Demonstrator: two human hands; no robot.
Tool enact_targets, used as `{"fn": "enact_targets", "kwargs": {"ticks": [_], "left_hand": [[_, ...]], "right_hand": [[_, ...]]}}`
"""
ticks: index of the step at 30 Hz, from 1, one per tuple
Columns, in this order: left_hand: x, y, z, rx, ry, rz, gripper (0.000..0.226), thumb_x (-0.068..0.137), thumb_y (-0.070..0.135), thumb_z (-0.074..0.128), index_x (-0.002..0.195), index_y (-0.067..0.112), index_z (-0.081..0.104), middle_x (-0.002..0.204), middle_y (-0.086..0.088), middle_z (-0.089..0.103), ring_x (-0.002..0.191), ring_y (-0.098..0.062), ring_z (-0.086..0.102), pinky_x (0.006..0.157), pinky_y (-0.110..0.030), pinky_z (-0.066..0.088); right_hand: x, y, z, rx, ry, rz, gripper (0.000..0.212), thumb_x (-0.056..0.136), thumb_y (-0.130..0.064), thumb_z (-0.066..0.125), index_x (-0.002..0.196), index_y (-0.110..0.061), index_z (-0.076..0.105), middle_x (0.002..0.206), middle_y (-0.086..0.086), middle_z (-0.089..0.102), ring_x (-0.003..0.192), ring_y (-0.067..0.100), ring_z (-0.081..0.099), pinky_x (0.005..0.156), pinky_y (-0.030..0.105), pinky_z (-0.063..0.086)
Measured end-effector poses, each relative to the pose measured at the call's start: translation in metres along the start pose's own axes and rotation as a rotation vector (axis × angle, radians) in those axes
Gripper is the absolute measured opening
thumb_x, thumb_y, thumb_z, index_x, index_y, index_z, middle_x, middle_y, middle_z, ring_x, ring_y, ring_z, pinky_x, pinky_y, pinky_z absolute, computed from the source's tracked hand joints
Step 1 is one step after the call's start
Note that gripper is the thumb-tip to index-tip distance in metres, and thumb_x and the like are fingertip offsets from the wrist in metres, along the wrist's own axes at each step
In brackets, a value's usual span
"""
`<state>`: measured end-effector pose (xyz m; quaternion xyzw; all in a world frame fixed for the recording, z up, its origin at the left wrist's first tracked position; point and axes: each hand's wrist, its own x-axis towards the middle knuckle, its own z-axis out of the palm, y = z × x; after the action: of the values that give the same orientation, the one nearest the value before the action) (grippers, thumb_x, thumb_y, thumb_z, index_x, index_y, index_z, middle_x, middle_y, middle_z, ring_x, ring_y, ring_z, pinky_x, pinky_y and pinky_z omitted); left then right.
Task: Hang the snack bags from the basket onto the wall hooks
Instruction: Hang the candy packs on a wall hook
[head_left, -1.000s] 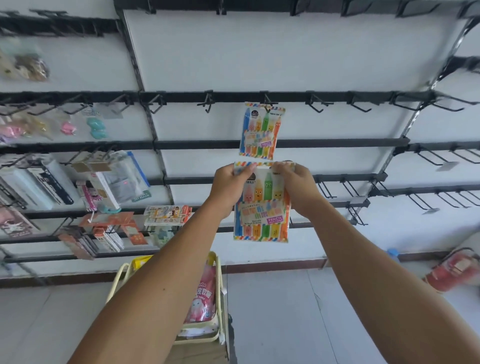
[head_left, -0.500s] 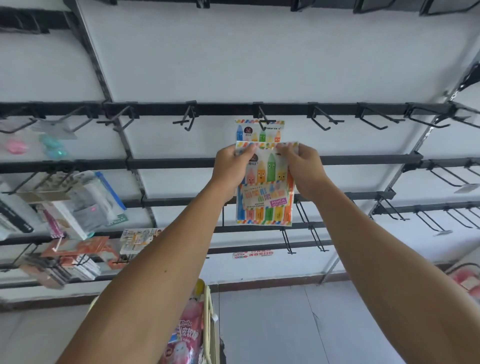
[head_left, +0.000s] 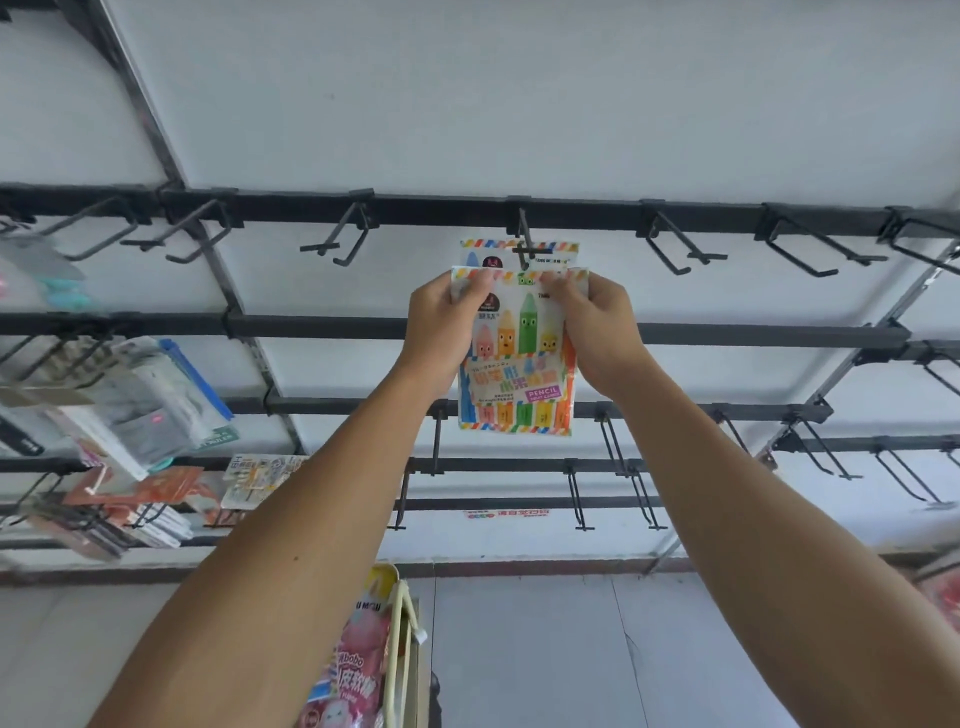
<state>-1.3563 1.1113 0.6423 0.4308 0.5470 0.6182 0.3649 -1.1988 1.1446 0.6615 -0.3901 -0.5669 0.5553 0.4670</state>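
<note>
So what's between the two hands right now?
In the head view, only the pencil snack bag spans between the left hand and right hand, each pinching a top corner.

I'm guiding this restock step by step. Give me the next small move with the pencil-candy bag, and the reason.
Probably lift the held bag slightly and slide its top hole onto the hook: both hands pinch its top corners just below the hook tip, where a matching bag already hangs.

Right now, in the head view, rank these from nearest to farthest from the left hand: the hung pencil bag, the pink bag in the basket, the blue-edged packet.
1. Hung pencil bag, just above-right of the left hand.
2. Blue-edged packet, hanging far left.
3. Pink bag, far below in the basket.
</note>
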Motion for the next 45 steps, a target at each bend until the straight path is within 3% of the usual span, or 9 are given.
{"fn": "enact_targets", "kwargs": {"ticks": [10,15,22,26,32,39,42,45], "left_hand": [[-0.004,0.008,0.0,-0.019,-0.048,0.04,0.027,0.097,0.041,0.06,0.096,0.015,0.068,0.098,-0.005,0.077,0.091,-0.026,0.075,0.086,-0.056,0.059],[0.003,0.018,0.002,0.025,-0.02,0.02,0.025,0.099,0.041,0.058,0.091,0.018,0.067,0.093,-0.002,0.077,0.086,-0.023,0.075,0.083,-0.052,0.061],[0.012,0.013,0.002,0.06,-0.009,0.008,0.028,0.1,0.04,0.056,0.1,0.014,0.067,0.095,0.0,0.077,0.086,-0.02,0.076,0.083,-0.05,0.061],[0.015,0.003,0.003,0.077,0.003,0.011,0.025,0.1,0.042,0.056,0.102,0.019,0.067,0.097,0.002,0.077,0.088,-0.019,0.075,0.083,-0.049,0.061],[0.025,0.005,0.01,0.144,0.049,0.013,0.028,0.1,0.043,0.055,0.108,0.019,0.067,0.096,0.005,0.076,0.084,-0.014,0.075,0.08,-0.04,0.063],[0.04,0.01,0.011,0.275,0.112,0.047,0.024,0.099,0.042,0.056,0.099,0.019,0.063,0.095,0.004,0.073,0.086,-0.013,0.071,0.074,-0.031,0.059],[0.046,0.011,0.014,0.345,0.158,0.052,0.026,0.1,0.042,0.056,0.095,0.017,0.06,0.098,0.0,0.073,0.086,-0.015,0.071,0.071,-0.028,0.057],[0.05,0.011,0.018,0.379,0.219,0.027,0.028,0.098,0.043,0.058,0.092,0.015,0.059,0.1,-0.003,0.073,0.086,-0.018,0.071,0.074,-0.031,0.06]], "right_hand": [[-0.003,-0.005,-0.001,0.008,0.012,-0.065,0.018,0.101,-0.021,0.055,0.094,-0.009,0.067,0.091,0.008,0.077,0.086,0.028,0.075,0.071,0.039,0.062],[0.005,-0.013,0.0,-0.051,0.026,-0.061,0.019,0.101,-0.022,0.056,0.089,-0.01,0.064,0.084,0.006,0.076,0.083,0.027,0.075,0.071,0.04,0.061],[0.012,-0.007,-0.002,-0.037,-0.001,-0.05,0.019,0.101,-0.022,0.056,0.098,-0.006,0.066,0.093,0.01,0.077,0.086,0.029,0.075,0.075,0.043,0.062],[0.015,0.0,-0.003,-0.051,0.014,-0.04,0.016,0.101,-0.024,0.056,0.097,-0.011,0.066,0.094,0.005,0.077,0.086,0.024,0.076,0.071,0.037,0.062],[0.03,0.001,-0.005,-0.205,0.062,-0.04,0.018,0.101,-0.03,0.054,0.092,-0.019,0.065,0.088,-0.003,0.077,0.079,0.015,0.076,0.063,0.029,0.059],[0.051,0.004,-0.007,-0.409,0.123,-0.074,0.024,0.101,-0.034,0.053,0.099,-0.015,0.068,0.088,-0.006,0.075,0.076,0.01,0.074,0.07,0.031,0.062],[0.057,0.005,-0.003,-0.454,0.177,-0.062,0.03,0.1,-0.036,0.054,0.101,-0.01,0.067,0.087,-0.005,0.072,0.074,0.007,0.07,0.06,0.023,0.057],[0.06,0.005,-0.001,-0.523,0.265,-0.069,0.028,0.099,-0.038,0.056,0.092,-0.011,0.059,0.078,-0.006,0.064,0.063,0.002,0.061,0.043,0.011,0.04]]}}
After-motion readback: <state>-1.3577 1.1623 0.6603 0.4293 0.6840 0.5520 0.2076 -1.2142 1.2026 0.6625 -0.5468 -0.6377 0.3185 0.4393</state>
